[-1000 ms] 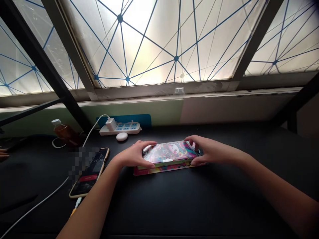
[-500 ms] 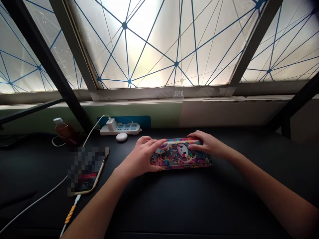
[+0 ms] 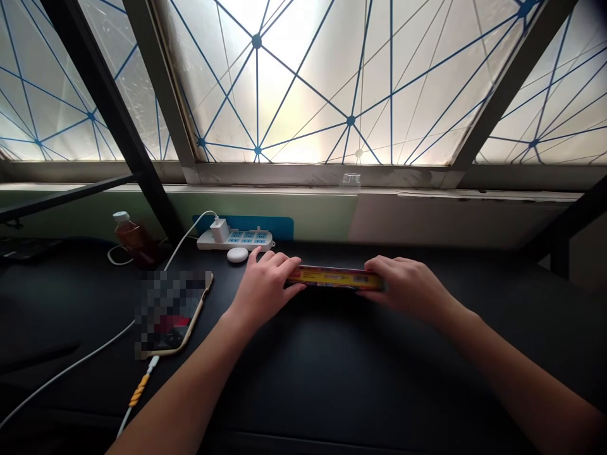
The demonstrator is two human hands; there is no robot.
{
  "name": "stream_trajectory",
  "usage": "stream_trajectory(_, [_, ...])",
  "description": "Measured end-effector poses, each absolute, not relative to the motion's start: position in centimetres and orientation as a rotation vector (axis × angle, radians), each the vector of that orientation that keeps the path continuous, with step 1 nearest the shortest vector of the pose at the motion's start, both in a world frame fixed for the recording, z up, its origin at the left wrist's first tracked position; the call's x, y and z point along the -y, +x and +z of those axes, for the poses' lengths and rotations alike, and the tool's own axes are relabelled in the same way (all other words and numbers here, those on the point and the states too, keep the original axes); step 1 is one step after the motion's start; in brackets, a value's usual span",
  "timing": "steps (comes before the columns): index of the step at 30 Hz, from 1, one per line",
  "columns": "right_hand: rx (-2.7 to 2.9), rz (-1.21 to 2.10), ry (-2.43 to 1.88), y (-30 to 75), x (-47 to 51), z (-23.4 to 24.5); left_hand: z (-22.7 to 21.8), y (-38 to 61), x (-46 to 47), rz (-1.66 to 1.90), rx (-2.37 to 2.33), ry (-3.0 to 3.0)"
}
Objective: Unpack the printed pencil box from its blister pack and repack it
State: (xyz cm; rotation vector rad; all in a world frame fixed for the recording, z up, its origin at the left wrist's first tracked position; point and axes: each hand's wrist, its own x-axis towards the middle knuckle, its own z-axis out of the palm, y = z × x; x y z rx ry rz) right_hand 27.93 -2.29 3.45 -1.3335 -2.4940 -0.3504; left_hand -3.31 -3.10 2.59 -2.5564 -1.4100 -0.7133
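Observation:
A flat, colourful cartoon-printed case [image 3: 334,277] is held a little above the black table [image 3: 332,379], turned so that only its thin yellow and red edge faces me. My left hand [image 3: 265,287] grips its left end, fingers curled over the top. My right hand [image 3: 408,287] grips the right end the same way. The printed face of the case is hidden from this angle.
A phone [image 3: 173,316] on a white cable lies at the left. Behind it are a white power strip [image 3: 237,238] with a charger, a small white oval case [image 3: 237,254] and a bottle of brown liquid [image 3: 135,239]. A clear cup [image 3: 349,181] stands on the window ledge.
The case lay flat with its printed lid showing; both hands have shut it and tipped it up and away, so only its thin edge shows now.

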Motion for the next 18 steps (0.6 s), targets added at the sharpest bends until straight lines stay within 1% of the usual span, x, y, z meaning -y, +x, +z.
stream_trajectory(3, [2.62, -0.408, -1.205, 26.9, 2.6, 2.8, 2.9, -3.3, 3.3, -0.581, 1.392, -2.596])
stream_trajectory(7, [2.715, -0.339, -1.038, 25.5, 2.9, 1.5, 2.5, -2.8, 3.8, -0.412, 1.345, -2.694])
stream_trajectory(11, [2.738, -0.203, -0.976, 24.6, 2.9, 0.1, 1.3, -2.4, 3.6, -0.436, 1.317, -2.809])
stream_trajectory(18, [2.759, -0.093, -0.938, 24.3, 2.7, -1.2, 0.6, -3.0, 2.1, -0.428, 1.518, -2.894])
